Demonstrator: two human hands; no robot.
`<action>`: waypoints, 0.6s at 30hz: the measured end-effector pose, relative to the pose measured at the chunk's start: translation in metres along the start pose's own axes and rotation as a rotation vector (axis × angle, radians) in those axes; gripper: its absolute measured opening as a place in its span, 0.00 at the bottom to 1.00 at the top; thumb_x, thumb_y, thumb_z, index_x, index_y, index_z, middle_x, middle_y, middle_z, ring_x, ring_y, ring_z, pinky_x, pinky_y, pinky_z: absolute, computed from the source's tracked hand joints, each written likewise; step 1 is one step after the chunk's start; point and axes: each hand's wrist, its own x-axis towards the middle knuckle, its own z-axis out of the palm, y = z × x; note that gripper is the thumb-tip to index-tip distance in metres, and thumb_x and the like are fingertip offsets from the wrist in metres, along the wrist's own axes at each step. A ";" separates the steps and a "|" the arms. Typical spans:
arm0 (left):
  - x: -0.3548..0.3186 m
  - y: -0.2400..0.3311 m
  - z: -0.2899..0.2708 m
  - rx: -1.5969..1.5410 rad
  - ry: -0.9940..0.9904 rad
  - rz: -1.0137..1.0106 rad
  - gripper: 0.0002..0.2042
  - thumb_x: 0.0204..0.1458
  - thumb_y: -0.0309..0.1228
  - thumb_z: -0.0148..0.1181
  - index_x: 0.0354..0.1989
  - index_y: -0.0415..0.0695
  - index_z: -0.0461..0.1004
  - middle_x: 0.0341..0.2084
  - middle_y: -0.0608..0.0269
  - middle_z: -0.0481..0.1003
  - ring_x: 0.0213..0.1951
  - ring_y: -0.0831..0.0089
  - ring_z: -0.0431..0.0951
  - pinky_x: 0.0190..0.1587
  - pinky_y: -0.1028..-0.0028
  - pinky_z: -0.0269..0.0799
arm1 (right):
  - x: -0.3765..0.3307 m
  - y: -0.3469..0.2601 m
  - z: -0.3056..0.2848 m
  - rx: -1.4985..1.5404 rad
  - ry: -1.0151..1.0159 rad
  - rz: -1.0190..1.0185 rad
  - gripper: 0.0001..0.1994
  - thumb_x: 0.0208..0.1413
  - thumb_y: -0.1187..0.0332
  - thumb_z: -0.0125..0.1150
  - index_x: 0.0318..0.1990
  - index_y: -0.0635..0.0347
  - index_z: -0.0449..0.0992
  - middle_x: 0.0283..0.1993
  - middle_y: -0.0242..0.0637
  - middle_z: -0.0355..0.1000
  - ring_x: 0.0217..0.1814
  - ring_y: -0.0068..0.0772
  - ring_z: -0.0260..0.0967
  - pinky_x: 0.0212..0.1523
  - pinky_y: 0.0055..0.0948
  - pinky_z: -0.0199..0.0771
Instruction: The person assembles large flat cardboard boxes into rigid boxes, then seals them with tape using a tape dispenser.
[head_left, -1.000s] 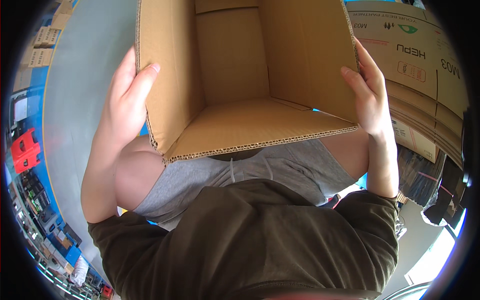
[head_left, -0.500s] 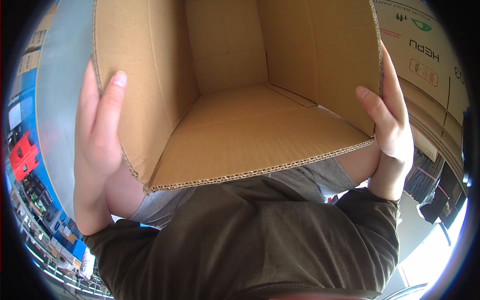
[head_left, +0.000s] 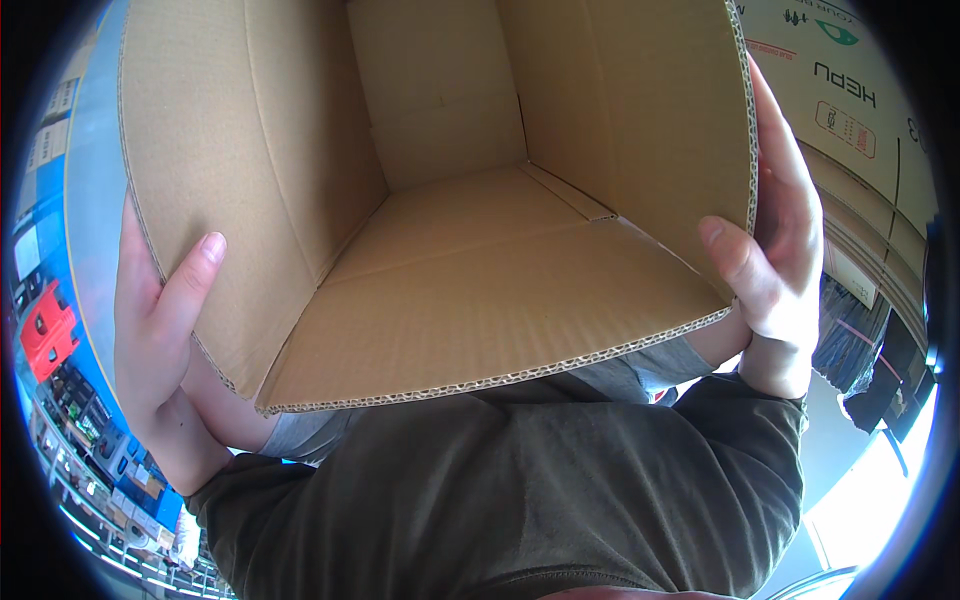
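Note:
A large brown cardboard box (head_left: 500,300) is held in front of my body, its open end facing me. Its corrugated cut edges show along the near side, and I see nothing lying inside. My left hand (head_left: 165,300) grips the left side panel, thumb on the inner face and fingers behind the outer face. On the opposite panel, my right hand (head_left: 775,240) has the same grip, with its thumb inside the edge. The fingers of both hands are partly hidden behind the cardboard. The near bottom edge is just above my lap.
Flat printed cartons (head_left: 860,90) are stacked at the right, with dark torn wrapping (head_left: 855,340) below them. Off to the left, a red plastic piece (head_left: 48,330) sits by a blue-edged grey surface (head_left: 95,200). Shelving with assorted goods (head_left: 130,480) fills the lower left rim.
The box has come nearer to me, and its left side has shifted left and down. My left hand has moved down and left with it; my right hand has lowered slightly.

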 end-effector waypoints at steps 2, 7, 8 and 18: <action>0.001 -0.001 -0.001 -0.008 -0.013 -0.012 0.30 0.55 0.23 0.50 0.67 0.32 0.49 0.58 0.46 0.63 0.58 0.63 0.66 0.62 0.69 0.59 | 0.000 -0.001 0.001 -0.002 0.014 0.008 0.48 0.38 0.57 0.62 0.68 0.70 0.52 0.66 0.52 0.59 0.70 0.46 0.56 0.69 0.38 0.50; 0.007 -0.012 -0.020 0.013 0.075 -0.062 0.30 0.54 0.25 0.53 0.66 0.33 0.53 0.57 0.49 0.66 0.57 0.63 0.68 0.60 0.70 0.61 | 0.002 0.003 0.010 0.378 -0.105 -0.072 0.53 0.40 0.49 0.69 0.69 0.71 0.47 0.67 0.55 0.57 0.70 0.45 0.55 0.70 0.39 0.48; 0.014 -0.016 -0.036 -0.059 0.204 -0.112 0.29 0.53 0.26 0.54 0.65 0.34 0.56 0.56 0.50 0.67 0.56 0.64 0.69 0.59 0.70 0.61 | 0.008 0.008 -0.001 0.427 -0.228 -0.130 0.40 0.51 0.60 0.58 0.68 0.70 0.50 0.68 0.52 0.57 0.70 0.41 0.55 0.68 0.36 0.51; 0.042 -0.161 -0.175 -0.421 0.361 0.014 0.28 0.50 0.31 0.58 0.62 0.37 0.63 0.54 0.54 0.71 0.53 0.62 0.73 0.56 0.65 0.69 | 0.157 0.139 -0.040 -0.372 -0.471 0.454 0.31 0.54 0.49 0.61 0.56 0.63 0.64 0.53 0.46 0.67 0.55 0.41 0.67 0.61 0.44 0.64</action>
